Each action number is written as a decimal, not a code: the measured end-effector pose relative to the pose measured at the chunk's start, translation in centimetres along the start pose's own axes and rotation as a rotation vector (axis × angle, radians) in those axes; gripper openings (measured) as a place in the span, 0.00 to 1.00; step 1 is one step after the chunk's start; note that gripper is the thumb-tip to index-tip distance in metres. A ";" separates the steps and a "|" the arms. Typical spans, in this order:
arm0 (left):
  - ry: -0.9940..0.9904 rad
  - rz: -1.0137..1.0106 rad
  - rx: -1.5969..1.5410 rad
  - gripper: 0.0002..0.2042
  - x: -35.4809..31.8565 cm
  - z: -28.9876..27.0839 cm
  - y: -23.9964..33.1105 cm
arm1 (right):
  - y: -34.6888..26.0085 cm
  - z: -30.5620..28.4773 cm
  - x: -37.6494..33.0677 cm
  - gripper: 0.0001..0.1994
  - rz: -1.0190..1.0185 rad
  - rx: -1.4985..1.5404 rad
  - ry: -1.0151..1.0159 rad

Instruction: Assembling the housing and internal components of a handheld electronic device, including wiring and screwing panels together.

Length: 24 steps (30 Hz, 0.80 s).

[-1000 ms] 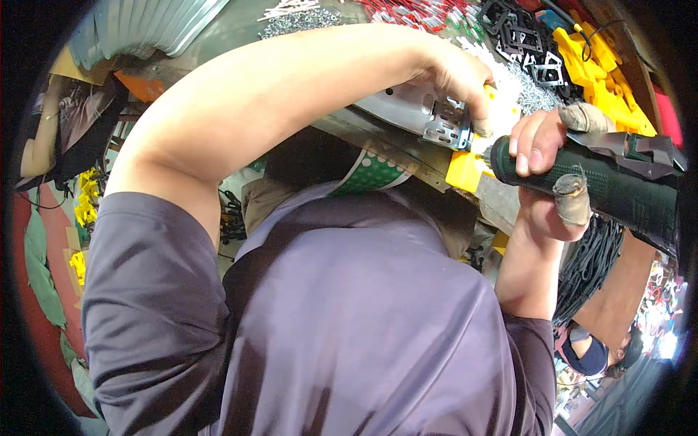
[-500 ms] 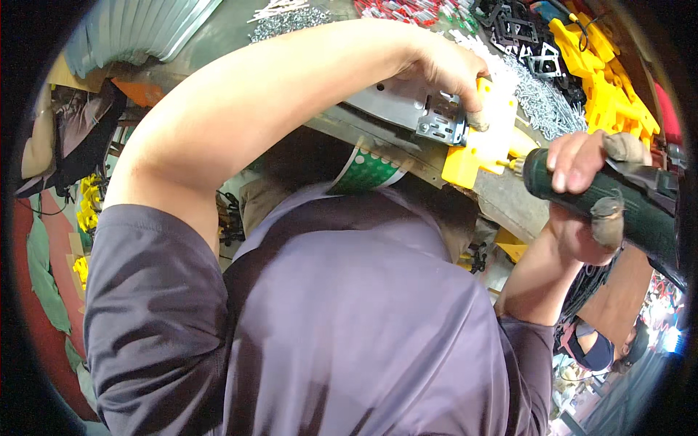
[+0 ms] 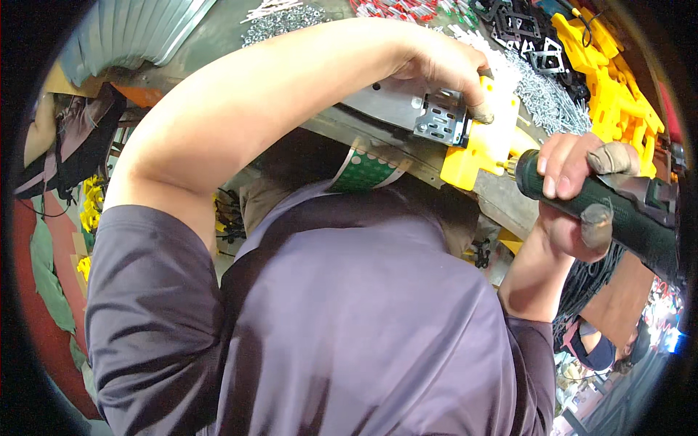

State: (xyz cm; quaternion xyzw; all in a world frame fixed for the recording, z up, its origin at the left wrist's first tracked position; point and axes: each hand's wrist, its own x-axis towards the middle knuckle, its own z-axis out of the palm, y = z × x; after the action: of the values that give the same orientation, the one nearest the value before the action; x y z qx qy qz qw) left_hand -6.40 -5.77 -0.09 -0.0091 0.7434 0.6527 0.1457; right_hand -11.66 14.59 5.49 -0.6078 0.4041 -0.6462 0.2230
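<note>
**Driver at the yellow block**

My right hand (image 3: pixel 574 196) is wrapped tight around a dark green powered screwdriver (image 3: pixel 618 214), its tip at a yellow plastic block (image 3: pixel 483 149). My left hand (image 3: pixel 447 69) presses that block and its perforated grey metal bracket (image 3: pixel 440 120) onto the tabletop (image 3: pixel 502 196), screws (image 3: pixel 545 94) heaped beyond.

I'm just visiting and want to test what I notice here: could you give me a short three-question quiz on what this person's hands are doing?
1. True or false: the right hand grips a dark green power screwdriver.
2. The left hand presses on: A) a coil of rope, B) a yellow plastic part, C) a glass jar?
3. What small silver items lie heaped on the bench beyond the part?

Key: 1 true; 2 B; 3 screws.
</note>
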 end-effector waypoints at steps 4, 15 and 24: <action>-0.036 0.015 0.094 0.39 0.0 -0.4 0.1 | 0.1 -0.1 0.0 0.24 0.039 0.025 0.032; -0.056 -0.011 0.024 0.37 -0.1 -0.4 0.8 | -2.5 -1.4 3.3 0.30 0.060 0.021 -0.117; -0.099 0.076 0.013 0.20 1.4 0.1 -1.2 | 3.3 -1.1 6.1 0.22 0.007 -0.025 0.080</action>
State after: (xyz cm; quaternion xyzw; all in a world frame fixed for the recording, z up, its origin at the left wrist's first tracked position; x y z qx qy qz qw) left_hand -7.50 -5.61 -1.55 0.0526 0.7393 0.6526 0.1575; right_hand -14.44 8.19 6.61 -0.5826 0.4229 -0.6642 0.2013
